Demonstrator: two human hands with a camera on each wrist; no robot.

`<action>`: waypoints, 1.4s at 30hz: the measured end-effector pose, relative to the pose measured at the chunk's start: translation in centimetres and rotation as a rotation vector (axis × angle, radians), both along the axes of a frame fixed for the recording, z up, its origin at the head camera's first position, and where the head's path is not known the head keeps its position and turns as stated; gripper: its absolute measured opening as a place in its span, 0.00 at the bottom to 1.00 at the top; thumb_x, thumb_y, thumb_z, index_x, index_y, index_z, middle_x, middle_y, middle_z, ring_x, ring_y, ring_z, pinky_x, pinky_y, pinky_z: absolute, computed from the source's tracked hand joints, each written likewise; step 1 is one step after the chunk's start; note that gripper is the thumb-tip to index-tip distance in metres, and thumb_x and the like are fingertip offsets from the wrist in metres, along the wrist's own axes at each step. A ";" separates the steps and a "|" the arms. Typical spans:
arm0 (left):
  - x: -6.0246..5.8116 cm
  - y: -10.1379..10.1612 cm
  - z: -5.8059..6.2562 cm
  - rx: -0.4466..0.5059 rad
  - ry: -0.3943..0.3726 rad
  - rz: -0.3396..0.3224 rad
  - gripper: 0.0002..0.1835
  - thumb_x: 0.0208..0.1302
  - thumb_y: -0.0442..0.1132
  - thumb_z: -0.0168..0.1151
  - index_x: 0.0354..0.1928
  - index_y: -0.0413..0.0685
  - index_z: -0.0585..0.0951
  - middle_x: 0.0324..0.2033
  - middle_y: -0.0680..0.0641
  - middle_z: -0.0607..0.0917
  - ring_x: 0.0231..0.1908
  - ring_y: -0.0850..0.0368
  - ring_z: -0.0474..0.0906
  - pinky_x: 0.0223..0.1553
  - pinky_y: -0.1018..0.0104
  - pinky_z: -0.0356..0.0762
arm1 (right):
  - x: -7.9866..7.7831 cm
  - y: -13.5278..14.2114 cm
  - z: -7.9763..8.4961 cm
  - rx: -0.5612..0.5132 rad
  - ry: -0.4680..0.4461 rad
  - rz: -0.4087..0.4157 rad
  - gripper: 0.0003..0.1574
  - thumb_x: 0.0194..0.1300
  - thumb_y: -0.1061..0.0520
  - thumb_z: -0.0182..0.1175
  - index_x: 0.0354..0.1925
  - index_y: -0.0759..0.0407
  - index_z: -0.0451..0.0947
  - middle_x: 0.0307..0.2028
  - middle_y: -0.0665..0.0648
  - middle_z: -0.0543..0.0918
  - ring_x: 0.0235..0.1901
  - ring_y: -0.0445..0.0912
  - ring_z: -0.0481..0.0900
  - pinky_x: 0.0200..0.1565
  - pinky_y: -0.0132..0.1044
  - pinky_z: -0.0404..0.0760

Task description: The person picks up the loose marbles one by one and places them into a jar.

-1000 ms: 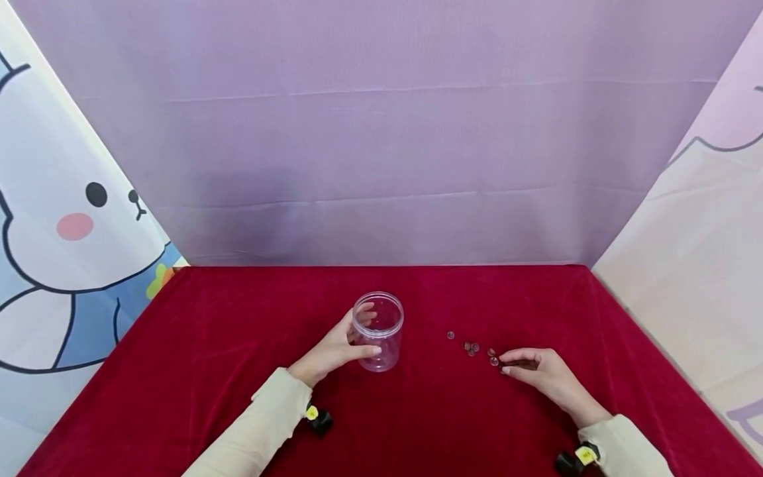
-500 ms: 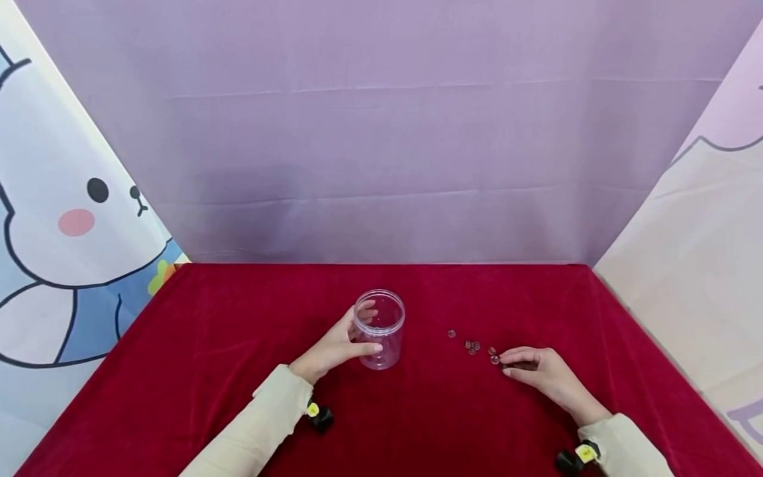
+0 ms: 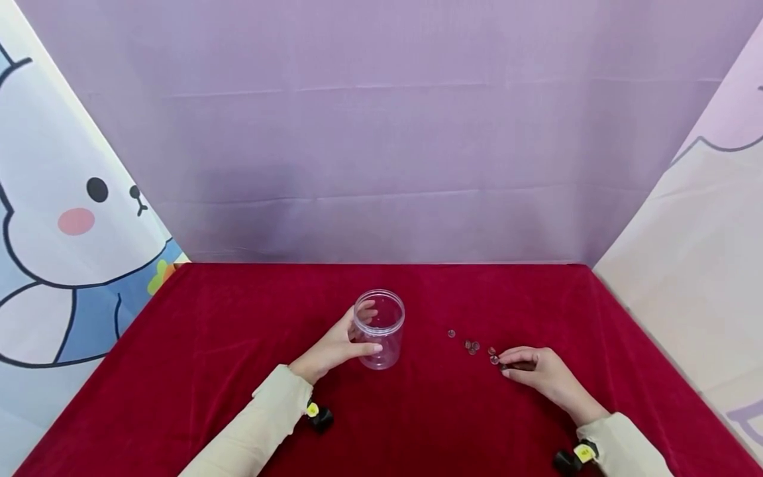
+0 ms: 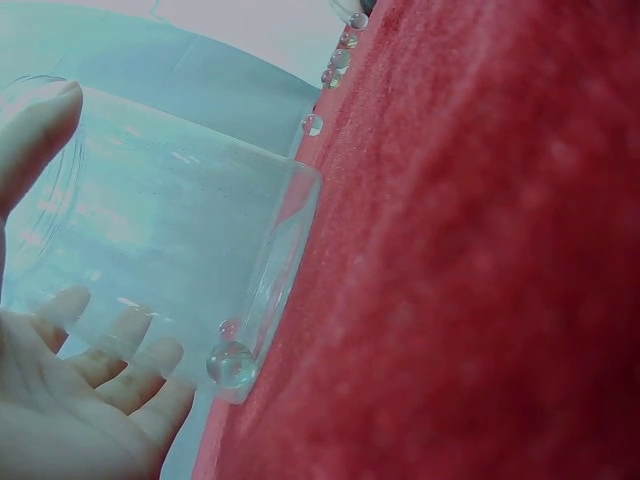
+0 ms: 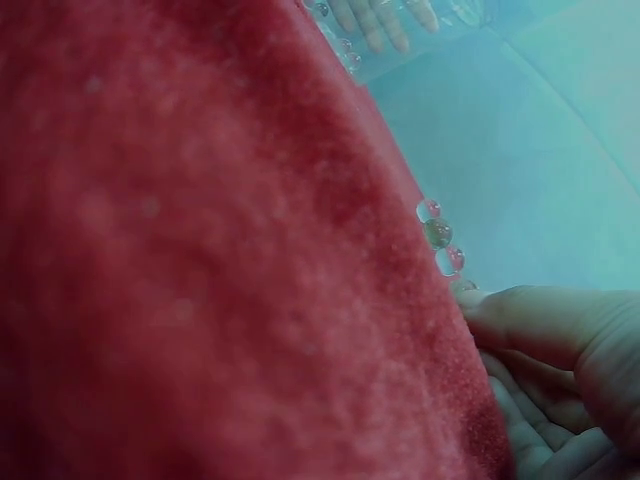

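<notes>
My left hand (image 3: 334,348) grips a clear plastic jar (image 3: 390,341), open at the top and upright on the red cloth. Its thumb lies across the near side, with the other fingers round the far side. Through the wall, the left wrist view shows a clear glass marble (image 4: 231,363) at the jar's bottom. To the right of the jar, my right hand (image 3: 545,374) is low on the cloth, its thumb and forefinger pinching a glass marble mostly hidden by the fingertips. Just left of those fingertips lies another marble (image 3: 494,360), with a second marble (image 3: 491,350) close behind it.
Several more marbles (image 3: 472,346) sit in a cluster between the jar and my right hand. One lone marble (image 3: 451,334) lies nearer the jar. Red cloth (image 3: 417,424) covers the table. A purple curtain (image 3: 381,165) hangs behind, with printed panels (image 3: 65,218) at the sides.
The head view has shifted very slightly. Both hands, the jar and the marbles stay in practically the same places.
</notes>
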State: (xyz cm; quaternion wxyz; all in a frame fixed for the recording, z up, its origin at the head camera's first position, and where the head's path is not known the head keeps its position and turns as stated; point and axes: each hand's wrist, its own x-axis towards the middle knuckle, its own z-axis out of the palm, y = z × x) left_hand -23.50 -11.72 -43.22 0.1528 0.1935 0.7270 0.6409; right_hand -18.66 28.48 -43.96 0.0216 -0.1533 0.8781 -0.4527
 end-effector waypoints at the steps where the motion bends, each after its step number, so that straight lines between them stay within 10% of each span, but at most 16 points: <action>1: 0.0 0.0 0.0 0.001 0.001 0.002 0.44 0.57 0.35 0.67 0.71 0.49 0.53 0.67 0.39 0.61 0.68 0.42 0.56 0.66 0.45 0.53 | -0.1 0.0 0.0 0.004 -0.002 0.000 0.12 0.56 0.58 0.68 0.40 0.62 0.84 0.44 0.62 0.83 0.41 0.33 0.80 0.40 0.25 0.78; 42: 0.1 0.0 0.0 -0.002 -0.002 -0.005 0.44 0.57 0.35 0.67 0.71 0.50 0.53 0.67 0.40 0.61 0.67 0.42 0.56 0.66 0.45 0.55 | 0.3 -0.4 0.8 -0.041 -0.098 -0.098 0.16 0.57 0.56 0.67 0.43 0.63 0.84 0.46 0.62 0.83 0.42 0.32 0.78 0.39 0.26 0.77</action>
